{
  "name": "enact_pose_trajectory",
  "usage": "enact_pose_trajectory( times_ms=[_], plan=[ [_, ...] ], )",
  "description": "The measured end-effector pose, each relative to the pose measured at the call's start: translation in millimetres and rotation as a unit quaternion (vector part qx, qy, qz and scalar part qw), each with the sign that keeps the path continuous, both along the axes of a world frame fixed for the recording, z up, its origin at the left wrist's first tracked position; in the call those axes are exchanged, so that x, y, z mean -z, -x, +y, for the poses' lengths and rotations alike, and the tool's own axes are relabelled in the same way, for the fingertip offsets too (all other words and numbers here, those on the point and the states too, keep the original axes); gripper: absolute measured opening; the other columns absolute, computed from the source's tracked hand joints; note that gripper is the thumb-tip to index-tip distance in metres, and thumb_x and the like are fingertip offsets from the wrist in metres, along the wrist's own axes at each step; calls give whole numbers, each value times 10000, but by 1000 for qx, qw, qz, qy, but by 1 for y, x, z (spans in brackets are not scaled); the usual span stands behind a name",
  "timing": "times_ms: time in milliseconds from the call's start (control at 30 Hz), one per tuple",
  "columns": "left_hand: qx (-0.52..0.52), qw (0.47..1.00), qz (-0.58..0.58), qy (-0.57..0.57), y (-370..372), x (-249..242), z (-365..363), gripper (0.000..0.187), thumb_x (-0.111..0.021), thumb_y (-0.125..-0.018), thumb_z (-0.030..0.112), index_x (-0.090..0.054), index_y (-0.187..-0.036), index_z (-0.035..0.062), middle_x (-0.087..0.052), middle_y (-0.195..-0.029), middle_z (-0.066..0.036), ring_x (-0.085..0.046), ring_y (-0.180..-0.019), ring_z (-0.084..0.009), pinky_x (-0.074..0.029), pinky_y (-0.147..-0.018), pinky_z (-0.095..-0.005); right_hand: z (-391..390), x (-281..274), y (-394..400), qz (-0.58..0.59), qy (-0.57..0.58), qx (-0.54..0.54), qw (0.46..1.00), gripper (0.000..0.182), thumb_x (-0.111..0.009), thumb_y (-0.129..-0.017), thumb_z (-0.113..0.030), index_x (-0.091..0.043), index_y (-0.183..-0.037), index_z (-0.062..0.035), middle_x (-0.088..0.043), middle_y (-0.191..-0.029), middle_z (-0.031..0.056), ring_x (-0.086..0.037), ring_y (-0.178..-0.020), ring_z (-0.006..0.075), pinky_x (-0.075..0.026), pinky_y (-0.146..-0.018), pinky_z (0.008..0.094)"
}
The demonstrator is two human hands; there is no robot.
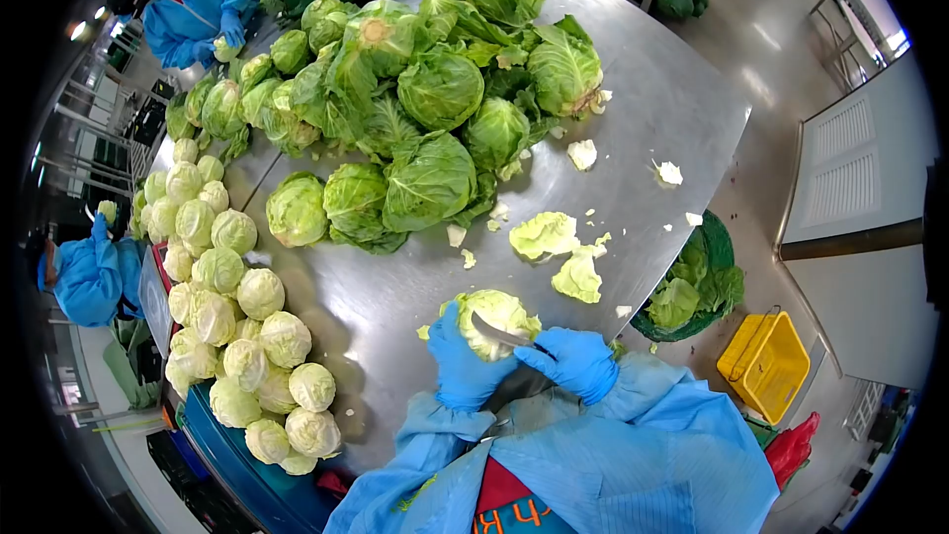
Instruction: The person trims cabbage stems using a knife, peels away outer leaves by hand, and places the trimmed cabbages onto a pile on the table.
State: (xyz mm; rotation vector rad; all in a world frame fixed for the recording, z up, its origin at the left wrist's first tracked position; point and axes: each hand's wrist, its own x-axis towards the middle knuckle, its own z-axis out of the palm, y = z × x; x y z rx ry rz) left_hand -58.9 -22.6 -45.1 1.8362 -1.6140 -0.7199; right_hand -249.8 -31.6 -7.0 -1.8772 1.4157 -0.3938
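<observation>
A pale green cabbage [506, 311] is held low over the metal table, close to my body. My left hand [463, 364], in a blue glove, grips it from the left side. My right hand [575, 364], also gloved in blue, is closed round the handle of a knife [502, 333]; the handle itself is hidden by the fingers. The curved blade lies against the cabbage's near face. Loose trimmed leaves [546, 235] rest on the table just beyond the cabbage, with small white scraps [583, 154] farther off.
Untrimmed leafy cabbages [440, 89] are heaped at the back of the metal table [682, 89]. Trimmed pale cabbages [260, 293] line the left side. A green basket of leaves [727, 247] and a yellow crate [766, 364] stand on the floor at right. Two people in blue [203, 0] are at left.
</observation>
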Motion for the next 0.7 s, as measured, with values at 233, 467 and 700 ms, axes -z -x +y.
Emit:
enact_pose_trajectory(
  times_ms=[233,467,700],
  plan=[
    [33,997,-53,-37,8,-6,-22,1103,-881,-505,514,-384,-1336,-13,-458,-1201,-252,-441,-1114,-412,-369,-946,-512,-6,10,8,66,-4,-28,997,545,-459,-908,-598,-614,-752,-100,-604,-705,116,-617,-659,315,-482,-582,435],
    [39,994,-82,-58,25,-16,-38,1079,-868,-511,515,-406,-1317,-36,-475,-1144,-246,-500,-1045,-397,-439,-878,-481,-14,21,16,120,39,2,992,552,-445,-913,-601,-623,-756,-103,-613,-695,120,-627,-653,317,-485,-580,441],
    [42,978,-161,-123,42,-26,-45,1071,-831,-532,576,-400,-1306,-26,-473,-1142,-249,-497,-1025,-409,-441,-855,-491,-47,26,10,139,-65,77,985,623,-415,-910,-630,-691,-844,-76,-671,-784,172,-652,-729,353,-497,-668,465]
  ],
)
